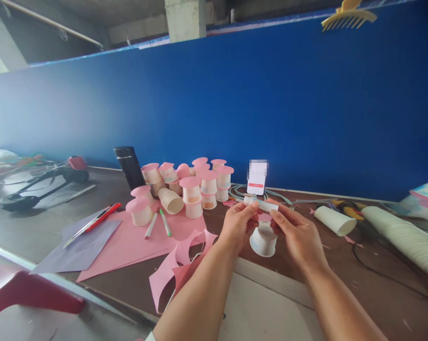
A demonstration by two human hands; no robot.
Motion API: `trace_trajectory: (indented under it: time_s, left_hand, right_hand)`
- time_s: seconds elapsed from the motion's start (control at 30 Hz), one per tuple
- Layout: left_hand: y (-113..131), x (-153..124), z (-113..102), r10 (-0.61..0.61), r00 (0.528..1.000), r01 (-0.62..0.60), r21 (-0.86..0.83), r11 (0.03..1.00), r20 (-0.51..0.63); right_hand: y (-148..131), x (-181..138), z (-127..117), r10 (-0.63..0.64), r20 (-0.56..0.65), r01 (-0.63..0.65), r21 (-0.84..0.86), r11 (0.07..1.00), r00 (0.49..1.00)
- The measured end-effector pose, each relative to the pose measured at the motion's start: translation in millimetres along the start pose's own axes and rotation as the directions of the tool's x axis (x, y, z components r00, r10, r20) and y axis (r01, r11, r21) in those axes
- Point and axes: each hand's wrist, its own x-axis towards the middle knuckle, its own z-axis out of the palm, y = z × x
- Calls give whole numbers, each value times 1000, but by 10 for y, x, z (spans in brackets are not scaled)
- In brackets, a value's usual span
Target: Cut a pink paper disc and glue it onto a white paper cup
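White stick: glue stick (261,204) pinched at both ends.
Left hand (238,223): fingers closed on it.
Right hand (296,231): likewise; paper cup (263,240) beneath.

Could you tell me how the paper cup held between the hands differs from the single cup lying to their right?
The held cup is raised off the table, mouth toward the camera; the lying cup rests on its side on the table. The held cup has a pink piece at its far end; the lying cup is plain. It looks shorter than the lying cup. Both are white paper.

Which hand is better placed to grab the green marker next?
Left, probably. The left hand is nearer the green marker, which lies to its left on the pink paper; the right hand would have to cross over.
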Motion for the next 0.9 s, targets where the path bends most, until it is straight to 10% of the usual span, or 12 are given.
trace_trajectory:
  time_s: [0.63,0.9]
  left_hand:
    - [-18,-14,21,127,992,-129,239,963,22]
    - [-12,-6,4,117,993,-118,169,978,18]
  right_hand:
    - [49,32,-30,13,-38,-15,-55,998,999]
    - [34,16,-14,63,54,-71,165,984,997]
